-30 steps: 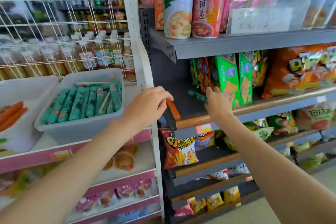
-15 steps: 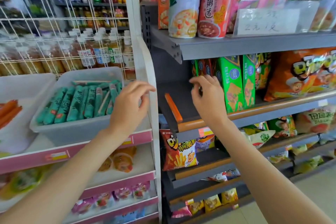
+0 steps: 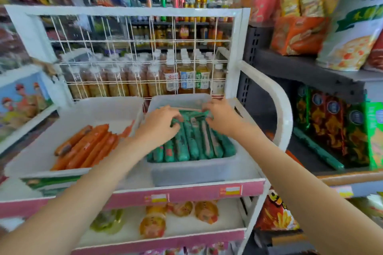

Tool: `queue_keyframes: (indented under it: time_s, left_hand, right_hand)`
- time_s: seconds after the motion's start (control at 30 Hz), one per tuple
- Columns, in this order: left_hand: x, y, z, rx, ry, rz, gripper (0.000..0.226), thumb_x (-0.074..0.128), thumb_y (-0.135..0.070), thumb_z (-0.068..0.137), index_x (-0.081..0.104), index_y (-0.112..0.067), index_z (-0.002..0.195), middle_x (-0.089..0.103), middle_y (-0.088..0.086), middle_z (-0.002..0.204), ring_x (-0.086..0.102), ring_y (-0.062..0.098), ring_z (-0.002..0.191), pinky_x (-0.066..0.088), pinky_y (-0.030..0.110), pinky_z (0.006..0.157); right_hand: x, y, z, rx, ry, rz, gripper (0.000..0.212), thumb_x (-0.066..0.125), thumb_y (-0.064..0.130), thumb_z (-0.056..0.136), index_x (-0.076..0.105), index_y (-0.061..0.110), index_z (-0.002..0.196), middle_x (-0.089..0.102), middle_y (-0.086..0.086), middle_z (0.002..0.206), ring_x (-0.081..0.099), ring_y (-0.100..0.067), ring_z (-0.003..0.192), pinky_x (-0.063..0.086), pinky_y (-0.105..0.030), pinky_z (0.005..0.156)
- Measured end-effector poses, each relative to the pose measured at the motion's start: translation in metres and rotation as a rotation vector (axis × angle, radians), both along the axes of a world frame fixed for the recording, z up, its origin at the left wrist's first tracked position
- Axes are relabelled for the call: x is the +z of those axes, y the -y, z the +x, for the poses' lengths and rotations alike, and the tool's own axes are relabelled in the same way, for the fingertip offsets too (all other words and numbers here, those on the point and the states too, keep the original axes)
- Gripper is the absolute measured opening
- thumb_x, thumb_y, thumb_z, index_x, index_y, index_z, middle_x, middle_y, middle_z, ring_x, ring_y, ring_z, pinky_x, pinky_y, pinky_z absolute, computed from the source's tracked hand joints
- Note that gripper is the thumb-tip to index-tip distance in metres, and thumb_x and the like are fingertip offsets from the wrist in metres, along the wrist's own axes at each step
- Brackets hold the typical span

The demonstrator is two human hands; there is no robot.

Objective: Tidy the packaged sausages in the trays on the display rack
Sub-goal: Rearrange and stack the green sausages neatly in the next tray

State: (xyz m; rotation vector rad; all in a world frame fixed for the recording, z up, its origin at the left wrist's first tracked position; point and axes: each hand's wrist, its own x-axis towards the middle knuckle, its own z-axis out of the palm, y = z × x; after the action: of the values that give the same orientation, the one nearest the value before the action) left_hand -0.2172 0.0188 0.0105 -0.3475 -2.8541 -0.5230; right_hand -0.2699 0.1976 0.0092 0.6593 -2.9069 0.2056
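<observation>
Green packaged sausages (image 3: 186, 147) lie side by side in the grey tray (image 3: 192, 172) on the white display rack's (image 3: 284, 109) top shelf. My left hand (image 3: 159, 124) and my right hand (image 3: 222, 119) are both in this tray, fingers curled over the far ends of the green packs. The picture is blurred, so the exact grip is unclear. Orange packaged sausages (image 3: 89, 147) lie in the white tray (image 3: 41, 151) to the left. One green sausage (image 3: 317, 149) lies loose on the dark shelf to the right, with an orange one (image 3: 290, 155) partly hidden beside it.
A wire grid (image 3: 141, 47) backs the rack, with bottled drinks (image 3: 186, 80) behind it. Below the trays is a shelf of round wrapped snacks (image 3: 153, 223). The grey shelving on the right holds snack bags (image 3: 331, 130) and cup foods (image 3: 352, 27).
The view has swung left from the snack shelf to the rack. Both hands left the dark shelf and moved into the grey tray onto the green sausages.
</observation>
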Motion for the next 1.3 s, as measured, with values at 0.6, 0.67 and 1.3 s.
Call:
queue_keyframes:
  time_s: [0.6, 0.67, 1.3]
  left_hand:
    - [0.008, 0.038, -0.07, -0.248, 0.285, 0.257, 0.028, 0.053, -0.024, 0.092, 0.055, -0.018, 0.12, 0.06, -0.002, 0.118, 0.055, 0.013, 0.11, 0.043, 0.026, 0.094]
    - [0.012, 0.037, -0.071, -0.249, 0.313, 0.391, 0.025, 0.054, -0.027, 0.091, 0.055, -0.019, 0.115, 0.062, 0.0, 0.114, 0.058, 0.014, 0.106, 0.044, 0.029, 0.094]
    - [0.042, 0.044, -0.077, -0.233, -0.025, 0.599, 0.036, 0.058, -0.02, 0.089, 0.046, -0.022, 0.123, 0.055, -0.015, 0.103, 0.056, 0.002, 0.091, 0.042, 0.019, 0.077]
  right_hand:
    - [0.026, 0.054, -0.035, -0.03, 0.144, -0.502, 0.05, 0.068, 0.013, 0.079, 0.049, 0.018, 0.126, 0.056, -0.005, 0.104, 0.058, -0.019, 0.09, 0.049, -0.031, 0.08]
    - [0.029, 0.06, -0.037, 0.021, 0.167, -0.605, 0.05, 0.068, 0.01, 0.079, 0.049, 0.018, 0.124, 0.057, -0.005, 0.102, 0.059, -0.016, 0.083, 0.05, -0.03, 0.077]
    - [0.073, 0.069, -0.045, 0.326, 0.087, -1.072, 0.04, 0.067, -0.003, 0.078, 0.056, 0.019, 0.11, 0.065, -0.006, 0.087, 0.064, -0.012, 0.076, 0.056, -0.024, 0.073]
